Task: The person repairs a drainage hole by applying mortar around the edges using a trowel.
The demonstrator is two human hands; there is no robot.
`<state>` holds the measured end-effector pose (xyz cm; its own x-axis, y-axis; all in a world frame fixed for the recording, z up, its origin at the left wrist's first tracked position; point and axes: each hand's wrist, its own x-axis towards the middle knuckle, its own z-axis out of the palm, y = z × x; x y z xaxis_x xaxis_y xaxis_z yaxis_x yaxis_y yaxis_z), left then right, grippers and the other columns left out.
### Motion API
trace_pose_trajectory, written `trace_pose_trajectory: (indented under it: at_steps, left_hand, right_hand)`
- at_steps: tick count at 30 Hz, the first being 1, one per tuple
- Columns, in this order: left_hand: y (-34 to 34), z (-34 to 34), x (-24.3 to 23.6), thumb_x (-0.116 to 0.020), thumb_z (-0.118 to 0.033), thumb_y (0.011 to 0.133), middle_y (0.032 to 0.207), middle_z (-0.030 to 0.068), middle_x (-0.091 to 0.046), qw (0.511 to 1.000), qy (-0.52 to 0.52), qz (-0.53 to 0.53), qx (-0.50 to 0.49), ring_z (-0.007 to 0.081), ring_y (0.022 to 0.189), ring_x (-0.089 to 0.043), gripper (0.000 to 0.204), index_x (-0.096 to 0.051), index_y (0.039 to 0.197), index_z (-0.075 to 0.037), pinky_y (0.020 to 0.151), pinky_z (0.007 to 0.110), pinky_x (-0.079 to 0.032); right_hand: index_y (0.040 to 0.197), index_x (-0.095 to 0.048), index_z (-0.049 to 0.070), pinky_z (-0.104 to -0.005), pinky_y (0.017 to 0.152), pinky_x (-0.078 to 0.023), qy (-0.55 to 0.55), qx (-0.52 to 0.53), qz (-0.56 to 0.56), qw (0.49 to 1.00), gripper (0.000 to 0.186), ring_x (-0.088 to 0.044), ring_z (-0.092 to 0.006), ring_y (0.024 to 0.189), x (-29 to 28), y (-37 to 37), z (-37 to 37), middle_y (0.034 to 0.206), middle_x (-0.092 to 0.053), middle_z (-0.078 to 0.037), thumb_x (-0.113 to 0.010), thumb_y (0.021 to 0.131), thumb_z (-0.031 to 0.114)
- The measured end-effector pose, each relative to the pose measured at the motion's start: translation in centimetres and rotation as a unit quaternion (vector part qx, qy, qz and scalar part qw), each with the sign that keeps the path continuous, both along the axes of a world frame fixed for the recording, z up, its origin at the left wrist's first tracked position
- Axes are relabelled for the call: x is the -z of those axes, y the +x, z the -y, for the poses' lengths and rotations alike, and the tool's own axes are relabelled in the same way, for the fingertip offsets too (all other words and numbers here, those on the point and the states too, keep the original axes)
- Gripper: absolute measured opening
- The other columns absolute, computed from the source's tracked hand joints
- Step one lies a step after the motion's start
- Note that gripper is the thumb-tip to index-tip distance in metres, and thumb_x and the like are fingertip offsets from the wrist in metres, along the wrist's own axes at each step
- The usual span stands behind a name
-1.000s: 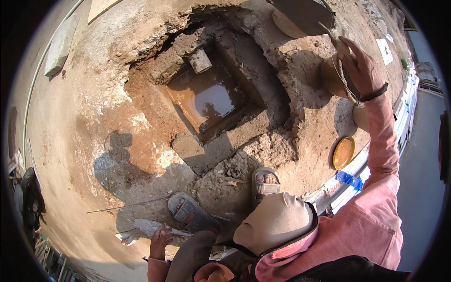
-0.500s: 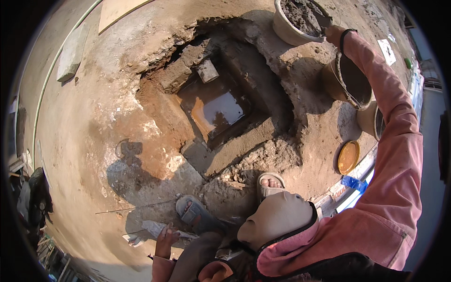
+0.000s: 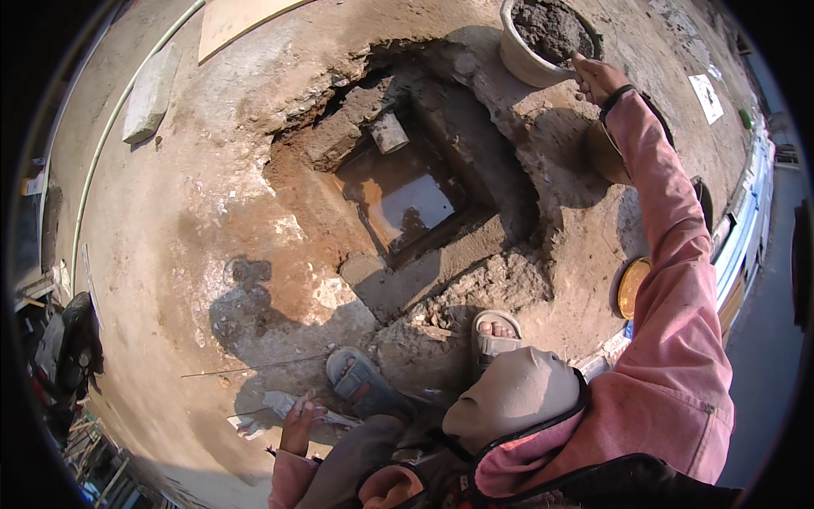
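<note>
My right hand [image 3: 598,78] is closed at the near rim of a pale bucket [image 3: 517,47] heaped with wet grey mortar [image 3: 547,27]; what exactly it grips is unclear. Two more buckets [image 3: 609,157] stand below it, partly hidden by my sleeve. My left hand [image 3: 301,420] is low, by my leg and a crumpled pale sheet [image 3: 280,405], its fingers curled on something I cannot make out. Between me and the upper bucket is a broken-edged pit [image 3: 500,229] with a square inner wall, muddy water [image 3: 407,199] and a small pale block [image 3: 388,134].
My sandalled feet [image 3: 356,382] stand at the pit's near edge. A yellow lid [image 3: 632,288] lies to the right. At left are a pale hose [image 3: 85,212], a stone slab [image 3: 148,102], a board [image 3: 237,21] and dark clutter [image 3: 68,348]. Long white strips [image 3: 746,220] line the right edge.
My right hand has moved from the middle bucket's side up and left to the upper bucket's rim. The upper bucket's mortar has come into view. The scene has shifted slightly rightward.
</note>
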<state>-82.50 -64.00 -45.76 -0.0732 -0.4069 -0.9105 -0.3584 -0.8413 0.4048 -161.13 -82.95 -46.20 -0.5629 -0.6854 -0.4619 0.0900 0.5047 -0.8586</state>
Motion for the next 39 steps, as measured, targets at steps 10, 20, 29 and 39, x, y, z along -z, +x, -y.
trace_pose_trajectory:
  at_steps: [10, 20, 29, 39]
  left_hand:
    - [2.4, -2.9, 0.8, -0.052, -0.038, 0.092, 0.112, 0.0089, -0.056, 0.999, 0.006, -0.01, -0.034, 0.0145, 0.092, -0.056, 0.056, -0.038, 0.133, -0.002, 0.078, 0.027, -0.045]
    - [2.6, -2.7, 0.1, -0.051, -0.036, 0.092, 0.112, 0.0074, -0.057, 1.0, 0.008, 0.001, -0.026, 0.0135, 0.095, -0.056, 0.053, -0.04, 0.133, -0.004, 0.077, 0.026, -0.043]
    - [1.6, -3.0, 0.1, -0.053, -0.038, 0.091, 0.113, 0.0071, -0.056, 0.998, 0.016, -0.017, -0.053, 0.0131, 0.094, -0.055, 0.057, -0.039, 0.133, -0.003, 0.078, 0.026, -0.043]
    - [2.0, -3.5, 0.7, -0.053, -0.043, 0.09, 0.113, 0.0079, -0.055, 0.999, 0.037, -0.012, -0.032, 0.0165, 0.098, -0.055, 0.058, -0.04, 0.133, -0.006, 0.083, 0.03, -0.043]
  right_hand:
    - [0.086, -0.058, 0.005, -0.0222, 0.044, -0.033, -0.059, 0.047, -0.1, 0.992, 0.023, -0.043, -0.0064, 0.053, -6.7, 6.1, -6.2, 0.068, -0.05, 0.002, -0.055, 0.086, 0.028]
    - [0.13, -0.041, -0.003, -0.0206, 0.047, -0.037, -0.082, -0.105, 0.007, 0.991, 0.052, -0.047, -0.0068, 0.055, -1.3, 30.7, -12.1, 0.08, -0.055, -0.004, -0.054, 0.082, 0.011]
    - [0.125, -0.035, -0.003, -0.0477, 0.082, -0.044, -0.085, -0.329, -0.21, 0.917, 0.054, -0.055, -0.0452, 0.094, 19.4, 44.8, -10.7, 0.096, -0.056, -0.03, -0.054, 0.076, 0.013]
    - [0.11, -0.053, 0.001, -0.044, 0.071, -0.048, -0.028, -0.513, -0.195, 0.836, 0.036, -0.061, -0.0397, 0.078, 22.9, 43.4, -3.3, 0.089, -0.063, -0.021, -0.051, 0.084, 0.027]
